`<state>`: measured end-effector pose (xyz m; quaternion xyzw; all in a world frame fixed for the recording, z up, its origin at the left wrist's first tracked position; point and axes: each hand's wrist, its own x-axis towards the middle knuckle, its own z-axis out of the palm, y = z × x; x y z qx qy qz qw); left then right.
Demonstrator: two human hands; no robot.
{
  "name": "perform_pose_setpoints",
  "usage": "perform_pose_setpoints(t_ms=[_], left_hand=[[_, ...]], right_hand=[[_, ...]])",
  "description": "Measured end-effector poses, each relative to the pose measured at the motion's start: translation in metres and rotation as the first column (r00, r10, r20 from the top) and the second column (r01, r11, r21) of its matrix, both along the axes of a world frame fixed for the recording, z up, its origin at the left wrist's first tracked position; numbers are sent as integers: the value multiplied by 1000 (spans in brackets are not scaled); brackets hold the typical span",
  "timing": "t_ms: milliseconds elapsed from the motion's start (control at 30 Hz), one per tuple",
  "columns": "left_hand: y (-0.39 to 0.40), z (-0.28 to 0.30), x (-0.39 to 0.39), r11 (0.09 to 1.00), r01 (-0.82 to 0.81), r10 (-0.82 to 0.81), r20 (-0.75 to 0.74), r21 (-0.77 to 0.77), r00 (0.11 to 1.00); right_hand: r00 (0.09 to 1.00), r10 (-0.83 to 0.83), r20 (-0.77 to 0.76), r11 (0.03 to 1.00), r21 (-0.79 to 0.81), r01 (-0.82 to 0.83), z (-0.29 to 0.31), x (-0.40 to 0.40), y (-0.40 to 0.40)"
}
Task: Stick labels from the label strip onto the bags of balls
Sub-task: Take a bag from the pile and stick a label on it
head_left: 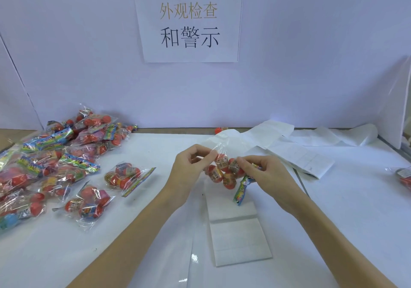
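Head view looks down on both forearms reaching forward over a white table [333, 221], the hands meeting above a folded label strip [235, 232] that lies flat just below them. The left hand [189, 172] has its fingers curled, thumb and fingertips pinching the clear plastic edge of a bag of balls [222, 172] at its upper left. The right hand [266, 174] grips the same bag from the other side, fingers curled over its right end near the colourful header card [241, 191], which hangs tilted down toward the label strip. The bag is held off the table between the two hands; red balls with printed wrappers show through the plastic. Whether a label is between the fingers cannot be told. Left of the label strip, apart from it, lie two single bags of balls [126, 176] [89, 203], and farther left a loose pile of bags [55, 154] spreads to the frame edge. Beyond the label strip, behind the hands, crumpled white backing paper [300, 149] trails off to the right. Far right of the strip, another bag [402, 176] is cut off by the frame. On the white back wall a paper sign [189, 20] with Chinese characters hangs above the strip.
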<state>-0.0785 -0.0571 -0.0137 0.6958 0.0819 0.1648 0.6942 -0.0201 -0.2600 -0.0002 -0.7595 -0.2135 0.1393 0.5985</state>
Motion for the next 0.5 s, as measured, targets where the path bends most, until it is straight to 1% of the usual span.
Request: perform_pose_setpoints(t_ms=[33, 100, 133, 233, 300, 367, 400, 433, 500], left_hand=[[1, 1, 0, 995, 19, -21, -18, -100, 1000], [2, 3, 0, 948, 75, -92, -38, -310, 995], [1, 4, 1, 930, 89, -109, -36, -357, 993], [-3, 4, 3, 924, 75, -85, -9, -376, 996], [-3, 3, 3, 913, 24, -21, 11, -408, 1000], [2, 1, 4, 897, -21, 38, 30, -441, 999], [3, 0, 4, 894, -30, 52, 36, -448, 998], [4, -1, 4, 894, -37, 58, 35, -447, 998], [5, -2, 5, 898, -48, 65, 23, -436, 998]], right_hand=[[1000, 2, -27, 1000, 11, -2, 0, 1, -1], [997, -1, -75, 998, 55, 5, 2, 2, -2], [997, -14, -82, 997, 73, 20, 3, 2, -2], [996, -64, -67, 992, 104, 70, 4, 2, -1], [986, -44, -159, 985, 160, 70, 5, 2, -1], [959, 77, -274, 988, 151, -36, 6, 2, -3], [945, 135, -297, 988, 116, -105, 5, 2, -4], [940, 175, -294, 984, 87, -156, 4, 1, -5], [950, 189, -248, 982, 58, -181, -1, 0, -5]])
